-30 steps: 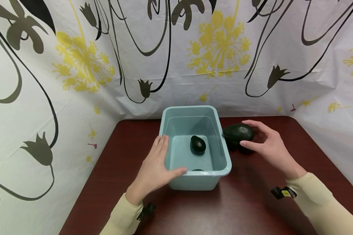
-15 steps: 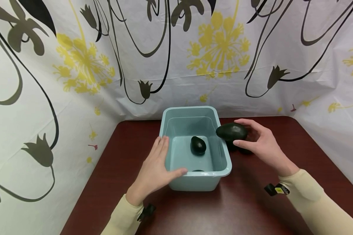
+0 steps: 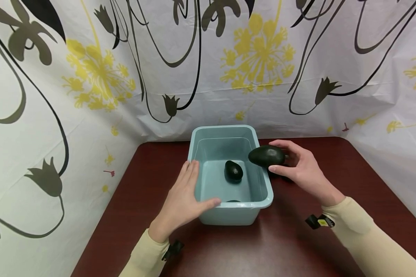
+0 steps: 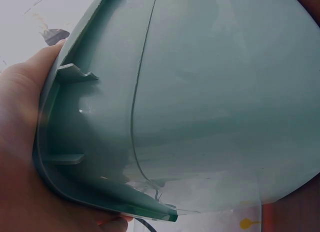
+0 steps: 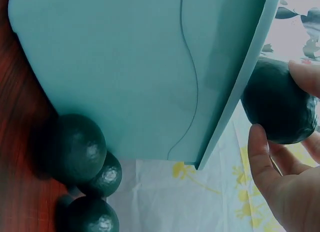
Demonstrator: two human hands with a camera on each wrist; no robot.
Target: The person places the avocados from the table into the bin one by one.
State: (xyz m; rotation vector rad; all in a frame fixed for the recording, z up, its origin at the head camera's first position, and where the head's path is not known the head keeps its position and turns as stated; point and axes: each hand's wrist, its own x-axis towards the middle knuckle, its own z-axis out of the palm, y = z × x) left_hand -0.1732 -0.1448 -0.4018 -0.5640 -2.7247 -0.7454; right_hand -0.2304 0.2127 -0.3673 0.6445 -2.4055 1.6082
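Note:
A light blue plastic tub (image 3: 240, 212) stands on the dark red table. My left hand (image 3: 181, 198) rests on its near left corner, fingers straight along the left rim and thumb along the front rim. In the left wrist view that hand (image 4: 22, 127) lies against the tub's rim. My right hand (image 3: 303, 169) holds a dark green avocado (image 3: 266, 156) between thumb and fingers, over the tub's right rim. The right wrist view has the held avocado (image 5: 280, 102) just past the rim. Inside the tub lies another avocado (image 3: 234, 171), and a sliver of one more shows behind the front wall.
Three avocados (image 5: 75, 148) sit on the table against the tub's right side, mostly hidden by the right hand in the head view. A white patterned cloth (image 3: 208, 107) hangs behind and beside the table (image 3: 131, 215).
My right hand has lifted the avocado and carried it left, from beside the tub to over its right rim. The left hand and the tub have stayed in place.

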